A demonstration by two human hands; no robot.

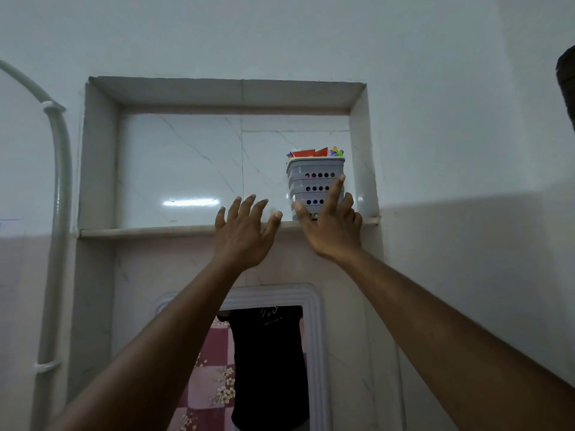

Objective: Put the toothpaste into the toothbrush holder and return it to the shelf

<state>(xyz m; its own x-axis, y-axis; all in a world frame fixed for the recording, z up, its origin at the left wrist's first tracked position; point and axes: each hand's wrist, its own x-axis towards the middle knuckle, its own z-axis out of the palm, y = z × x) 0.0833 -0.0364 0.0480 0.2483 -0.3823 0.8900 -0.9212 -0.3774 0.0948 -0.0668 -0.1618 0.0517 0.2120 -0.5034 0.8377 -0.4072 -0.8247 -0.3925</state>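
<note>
A grey perforated toothbrush holder [312,181] stands upright at the right end of the tiled wall-niche shelf [146,232]. A red toothpaste end [308,153] and colourful toothbrush heads stick out of its top. My right hand [331,227] is spread in front of the holder's lower right part, fingers apart, index finger lying against its front; whether the palm touches it is unclear. My left hand [244,233] is raised with fingers apart just left of the holder, at the shelf's front edge, holding nothing.
The niche's right side wall [362,169] is close beside the holder. A white pipe [59,213] runs down the wall at the left. Below the shelf hangs a white-framed mirror [314,353] reflecting a dark shirt and a floral cloth.
</note>
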